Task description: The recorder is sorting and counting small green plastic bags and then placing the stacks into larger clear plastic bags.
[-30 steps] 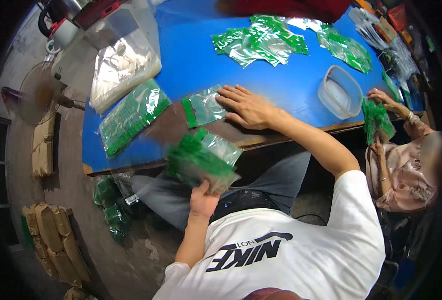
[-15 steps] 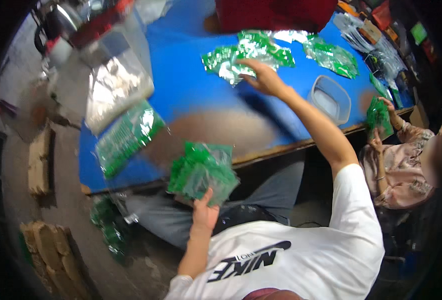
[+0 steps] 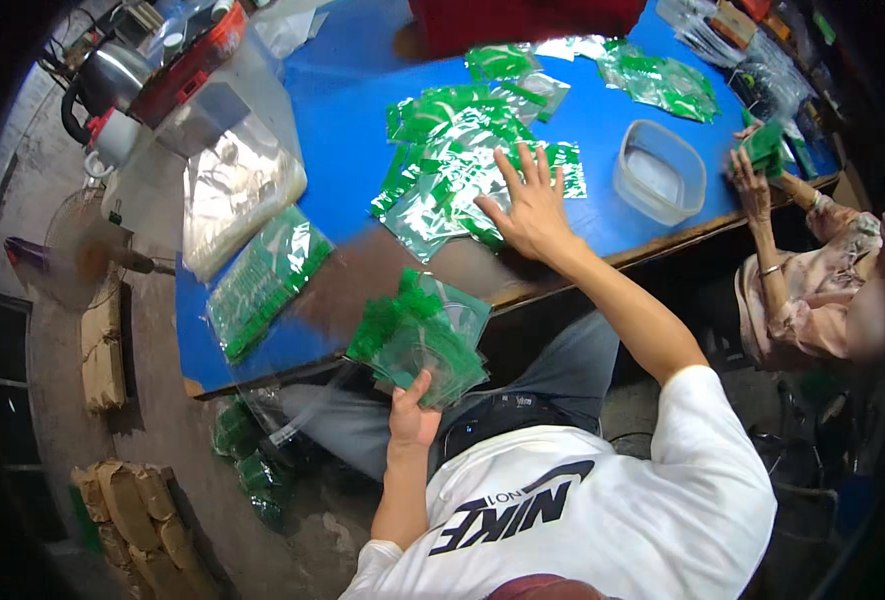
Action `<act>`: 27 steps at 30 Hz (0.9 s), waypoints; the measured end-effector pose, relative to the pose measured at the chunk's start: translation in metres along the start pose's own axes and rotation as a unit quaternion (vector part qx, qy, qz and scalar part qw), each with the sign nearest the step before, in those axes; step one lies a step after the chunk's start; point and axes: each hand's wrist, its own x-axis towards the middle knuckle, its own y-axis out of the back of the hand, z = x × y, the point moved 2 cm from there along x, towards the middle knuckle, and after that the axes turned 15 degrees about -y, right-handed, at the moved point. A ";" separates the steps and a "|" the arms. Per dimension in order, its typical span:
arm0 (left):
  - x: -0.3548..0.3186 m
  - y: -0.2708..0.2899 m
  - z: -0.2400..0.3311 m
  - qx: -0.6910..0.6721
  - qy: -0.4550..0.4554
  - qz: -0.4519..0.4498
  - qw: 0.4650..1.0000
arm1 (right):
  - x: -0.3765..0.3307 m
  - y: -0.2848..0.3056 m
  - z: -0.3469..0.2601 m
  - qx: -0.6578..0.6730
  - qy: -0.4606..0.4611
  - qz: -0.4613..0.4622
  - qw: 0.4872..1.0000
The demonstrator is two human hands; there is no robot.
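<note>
My left hand (image 3: 415, 415) grips a fanned stack of green-and-clear plastic bags (image 3: 423, 335) near the front edge of the blue table, thumb on top. Its other fingers are hidden under the stack. My right hand (image 3: 535, 210) lies spread, fingers apart, on the right side of a loose pile of the same kind of shiny bags (image 3: 453, 165). A neater bundle of green-edged bags (image 3: 268, 285) rests on the table to the left of the held stack.
A clear plastic tub (image 3: 660, 172) stands right of the pile. A clear bag of pale contents (image 3: 238, 195) sits at the left, below a kettle (image 3: 113, 70). A red object (image 3: 533, 25) is at the back. Another person's hands (image 3: 758, 185) hold green bags at the right.
My right hand has come nearer and down onto the pile, its fingers now spread. More bags lie in the pile, closer to me. The left hand keeps its stack.
</note>
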 end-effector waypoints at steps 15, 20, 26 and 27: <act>-0.004 -0.019 -0.017 0.010 -0.014 -0.020 1.000 | -0.055 0.007 -0.010 -0.054 0.115 0.080 0.989; -0.016 0.013 -0.006 -0.068 -0.010 -0.041 0.997 | -0.059 0.024 -0.005 0.205 0.128 0.025 0.970; 0.002 -0.005 -0.015 -0.099 0.018 -0.010 0.995 | -0.103 0.066 -0.036 0.640 -0.217 -0.214 0.705; 0.003 -0.006 -0.018 -0.074 0.012 0.006 0.997 | -0.117 0.061 -0.040 0.571 -0.188 -0.250 0.759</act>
